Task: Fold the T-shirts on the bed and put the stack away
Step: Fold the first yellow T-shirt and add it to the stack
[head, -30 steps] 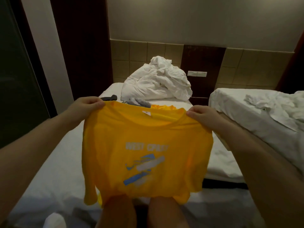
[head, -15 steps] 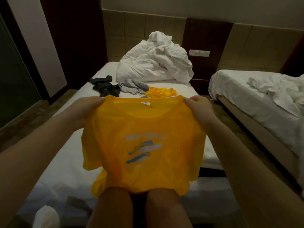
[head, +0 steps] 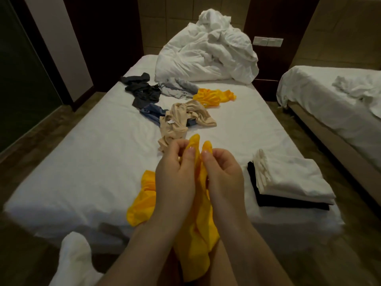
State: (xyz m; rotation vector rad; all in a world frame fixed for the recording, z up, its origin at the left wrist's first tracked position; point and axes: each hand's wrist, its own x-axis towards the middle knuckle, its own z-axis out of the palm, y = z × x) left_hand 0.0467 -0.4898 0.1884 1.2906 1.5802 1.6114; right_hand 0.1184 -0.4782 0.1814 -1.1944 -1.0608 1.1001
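Yellow T-shirt (head: 193,230) pinched in both hands, left hand (head: 175,178) and right hand (head: 222,176) together, beside the folded stack (head: 288,180); I'd match the shoulder seams first.

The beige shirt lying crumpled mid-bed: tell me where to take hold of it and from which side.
Grip the beige shirt at the bunched end nearest the person, just beyond the left hand. It trails toward the bed's foot there, clear of the blue garment it overlaps further up. Reach straight forward and pinch from above. Both hands, including the right hand, now hold the yellow shirt.
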